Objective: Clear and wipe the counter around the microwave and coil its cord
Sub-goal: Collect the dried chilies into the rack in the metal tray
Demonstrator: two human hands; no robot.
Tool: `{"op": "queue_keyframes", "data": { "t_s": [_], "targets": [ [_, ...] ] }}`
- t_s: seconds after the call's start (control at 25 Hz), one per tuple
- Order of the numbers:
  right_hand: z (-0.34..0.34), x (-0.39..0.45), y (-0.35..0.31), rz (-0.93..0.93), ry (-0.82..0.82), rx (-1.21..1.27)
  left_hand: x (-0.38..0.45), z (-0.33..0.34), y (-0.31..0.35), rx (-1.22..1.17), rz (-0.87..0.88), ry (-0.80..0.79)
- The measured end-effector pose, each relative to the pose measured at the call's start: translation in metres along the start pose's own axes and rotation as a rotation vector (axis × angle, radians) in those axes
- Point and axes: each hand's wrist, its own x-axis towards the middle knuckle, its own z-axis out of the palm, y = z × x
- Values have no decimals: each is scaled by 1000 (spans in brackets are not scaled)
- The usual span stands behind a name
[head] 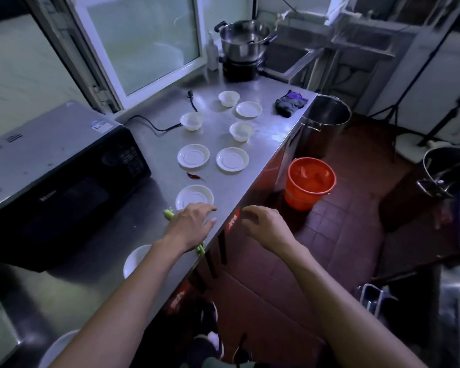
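While both relaxed hands hover, saucers dot the steel counter.

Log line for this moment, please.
left hand: flat over green vegetable at counter edge | right hand: empty, off edge | cord: uncoiled

A working kitchen, likely commercial: a long stainless-steel counter carries a black microwave at 9 o'clock, white saucers and bowls at centre, a steel pot on a burner at 12, and a large stockpot on red floor tiles at 2.
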Motion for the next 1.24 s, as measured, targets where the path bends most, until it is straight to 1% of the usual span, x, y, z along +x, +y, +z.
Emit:
{"op": "queue_keyframes", "data": {
  "t_s": [0.12,0.28,0.44,0.52,0.6,0.76,0.84,0.92,1.08,1.24],
  "targets": [
    [5,18,9,10,-16,-35,24,9,-6,-27,-7,-27],
    [18,71,16,3,-53,-79,67,21,-30,-83,-52,-44],
    [38,136,11,-5,-127,-139,105,29,-62,-141,-125,-15],
    [51,169,5,-25,-195,-160,118,32,-82,-148,-164,-30],
    [62,199,-3,-43,-226,-181,128,32,-101,-149,-204,-40],
    [81,238,-10,28,-238,-178,138,28,-134,-192,-288,-40],
    [91,254,-10,17,-250,-189,140,31,-145,-186,-321,-30],
    [102,268,-8,2,-299,-196,140,36,-149,-200,-369,-25],
    [122,300,-7,-43,-455,-237,135,41,-149,-189,-451,-13],
    [147,325,-6,-120,-507,-293,135,45,-146,-231,-545,-30]
  ]
}}
